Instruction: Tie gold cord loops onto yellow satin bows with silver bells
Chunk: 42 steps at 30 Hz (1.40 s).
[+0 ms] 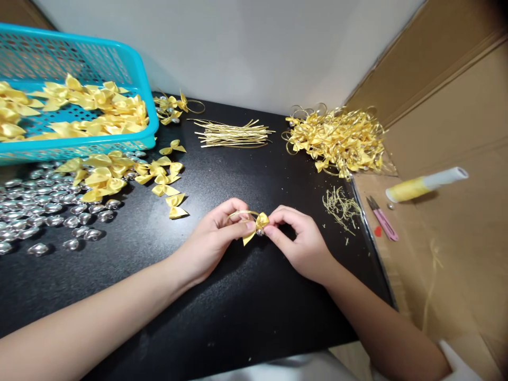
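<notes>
Near the middle of the black table, my left hand [222,233] pinches a yellow ribbon bow [262,220] between thumb and fingers. A loop of gold cord [243,212] runs from the bow across those fingers. Just under the bow a small silver bell [260,232] shows, partly covered by fingertips. My right hand [296,235] closes thumb and forefinger at the bow's right side, by the bell. What exactly sits between these right fingertips is hidden. One ribbon tail points down from the bow.
A blue basket [127,138] of yellow bows stands at the left, with silver bells [53,207] and loose bows [105,177] before it. Gold cords [234,134] lie at the back. Finished-looking looped bows [337,137], cord clippings [342,207], pink snips [383,219] and a roll [426,184] are at right.
</notes>
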Each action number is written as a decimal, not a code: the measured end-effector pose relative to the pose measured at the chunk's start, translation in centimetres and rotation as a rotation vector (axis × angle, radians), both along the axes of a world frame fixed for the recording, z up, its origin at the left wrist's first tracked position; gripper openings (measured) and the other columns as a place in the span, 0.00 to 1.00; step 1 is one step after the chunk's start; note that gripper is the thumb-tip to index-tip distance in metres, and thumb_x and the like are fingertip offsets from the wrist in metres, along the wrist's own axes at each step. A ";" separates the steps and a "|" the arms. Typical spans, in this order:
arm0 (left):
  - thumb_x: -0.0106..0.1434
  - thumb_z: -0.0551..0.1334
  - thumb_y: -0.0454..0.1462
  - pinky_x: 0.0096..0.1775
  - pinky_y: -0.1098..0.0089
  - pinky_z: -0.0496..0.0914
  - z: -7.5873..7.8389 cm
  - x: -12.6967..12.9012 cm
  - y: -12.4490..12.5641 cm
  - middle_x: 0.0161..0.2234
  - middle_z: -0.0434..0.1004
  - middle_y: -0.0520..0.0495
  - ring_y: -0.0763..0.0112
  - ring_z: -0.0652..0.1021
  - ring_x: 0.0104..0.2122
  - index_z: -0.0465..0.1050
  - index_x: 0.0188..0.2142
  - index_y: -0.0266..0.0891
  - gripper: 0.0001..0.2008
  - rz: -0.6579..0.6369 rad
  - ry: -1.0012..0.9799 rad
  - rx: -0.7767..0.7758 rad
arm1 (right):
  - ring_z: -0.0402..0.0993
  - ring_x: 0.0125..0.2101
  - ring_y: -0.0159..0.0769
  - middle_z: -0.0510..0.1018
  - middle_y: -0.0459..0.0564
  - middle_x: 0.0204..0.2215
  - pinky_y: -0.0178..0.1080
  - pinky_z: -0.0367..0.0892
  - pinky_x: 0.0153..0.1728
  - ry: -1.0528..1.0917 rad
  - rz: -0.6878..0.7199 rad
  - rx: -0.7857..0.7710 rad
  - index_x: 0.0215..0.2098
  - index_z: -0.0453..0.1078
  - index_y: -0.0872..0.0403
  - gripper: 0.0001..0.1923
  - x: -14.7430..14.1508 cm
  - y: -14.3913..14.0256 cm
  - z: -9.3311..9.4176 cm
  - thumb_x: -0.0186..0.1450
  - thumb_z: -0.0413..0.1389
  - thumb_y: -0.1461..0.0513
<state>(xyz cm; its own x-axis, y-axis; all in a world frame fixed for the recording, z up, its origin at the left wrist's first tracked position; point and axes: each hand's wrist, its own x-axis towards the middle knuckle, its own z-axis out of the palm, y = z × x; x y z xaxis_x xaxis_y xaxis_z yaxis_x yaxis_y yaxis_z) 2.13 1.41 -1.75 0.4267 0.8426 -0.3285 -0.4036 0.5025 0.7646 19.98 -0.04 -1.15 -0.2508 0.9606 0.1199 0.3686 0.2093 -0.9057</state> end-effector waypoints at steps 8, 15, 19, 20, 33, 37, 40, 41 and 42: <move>0.54 0.71 0.34 0.35 0.75 0.64 0.0 0.0 0.0 0.25 0.74 0.56 0.77 0.72 0.29 0.67 0.29 0.39 0.12 0.019 -0.021 -0.027 | 0.66 0.31 0.34 0.70 0.46 0.28 0.39 0.60 0.36 -0.248 0.014 0.197 0.31 0.64 0.53 0.07 -0.1 -0.4 -0.2 0.67 0.50 0.67; 0.53 0.70 0.34 0.34 0.74 0.63 0.0 0.0 0.0 0.24 0.71 0.56 0.77 0.69 0.28 0.68 0.29 0.39 0.11 0.050 -0.025 -0.050 | 0.66 0.31 0.33 0.71 0.45 0.28 0.40 0.57 0.37 -0.335 0.002 0.232 0.31 0.64 0.53 0.06 0.0 -0.3 -0.2 0.66 0.51 0.68; 0.53 0.71 0.34 0.33 0.75 0.62 0.0 0.0 0.1 0.24 0.70 0.56 0.77 0.69 0.27 0.68 0.28 0.39 0.10 0.065 -0.024 -0.048 | 0.69 0.34 0.35 0.74 0.47 0.30 0.42 0.60 0.39 -0.260 -0.081 0.289 0.33 0.68 0.53 0.04 0.1 -0.4 0.3 0.65 0.53 0.67; 0.53 0.71 0.34 0.33 0.75 0.62 0.0 0.0 0.1 0.23 0.70 0.57 0.78 0.68 0.27 0.68 0.28 0.39 0.10 0.066 -0.027 -0.043 | 0.69 0.34 0.36 0.75 0.47 0.30 0.42 0.61 0.39 -0.230 -0.117 0.326 0.34 0.69 0.53 0.04 0.0 -0.5 0.4 0.64 0.53 0.67; 0.55 0.69 0.34 0.33 0.74 0.62 -0.2 0.0 -0.3 0.26 0.73 0.54 0.75 0.70 0.29 0.67 0.29 0.39 0.10 0.000 0.141 0.108 | 0.71 0.33 0.34 0.77 0.46 0.29 0.42 0.64 0.39 -0.136 -0.066 0.283 0.33 0.73 0.52 0.04 -0.3 -0.4 -0.3 0.65 0.58 0.66; 0.55 0.70 0.34 0.33 0.74 0.63 -0.2 0.1 -0.3 0.26 0.73 0.54 0.75 0.71 0.28 0.68 0.29 0.39 0.10 0.002 0.128 0.098 | 0.70 0.34 0.34 0.76 0.46 0.30 0.42 0.63 0.39 -0.168 -0.039 0.254 0.31 0.69 0.53 0.06 -0.3 -0.3 -0.2 0.66 0.56 0.67; 0.54 0.70 0.34 0.35 0.73 0.63 -0.3 0.0 -0.2 0.26 0.74 0.54 0.74 0.71 0.29 0.68 0.29 0.39 0.11 0.006 0.094 0.070 | 0.70 0.34 0.35 0.75 0.47 0.31 0.41 0.63 0.38 -0.177 -0.048 0.274 0.31 0.67 0.53 0.06 -0.4 -0.5 -0.3 0.66 0.54 0.68; 0.54 0.71 0.34 0.35 0.73 0.63 -0.3 0.0 -0.2 0.26 0.74 0.55 0.75 0.71 0.29 0.67 0.29 0.39 0.11 0.010 0.078 0.059 | 0.70 0.34 0.34 0.75 0.47 0.31 0.41 0.64 0.38 -0.171 -0.052 0.279 0.31 0.67 0.53 0.06 -0.5 -0.5 -0.4 0.66 0.53 0.68; 0.54 0.71 0.34 0.35 0.73 0.63 -0.3 0.0 -0.2 0.26 0.74 0.55 0.75 0.71 0.29 0.67 0.29 0.40 0.11 0.012 0.063 0.046 | 0.70 0.34 0.34 0.74 0.48 0.30 0.41 0.64 0.38 -0.165 -0.056 0.282 0.31 0.67 0.53 0.06 -0.5 -0.5 -0.4 0.66 0.53 0.68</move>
<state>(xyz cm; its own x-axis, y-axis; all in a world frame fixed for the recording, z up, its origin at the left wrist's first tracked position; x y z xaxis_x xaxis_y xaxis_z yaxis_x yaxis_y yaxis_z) 2.17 1.22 -2.05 0.3964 0.8622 -0.3154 -0.3600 0.4620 0.8105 19.48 -0.57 -1.59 -0.2366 0.9084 0.3449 0.5239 0.4182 -0.7421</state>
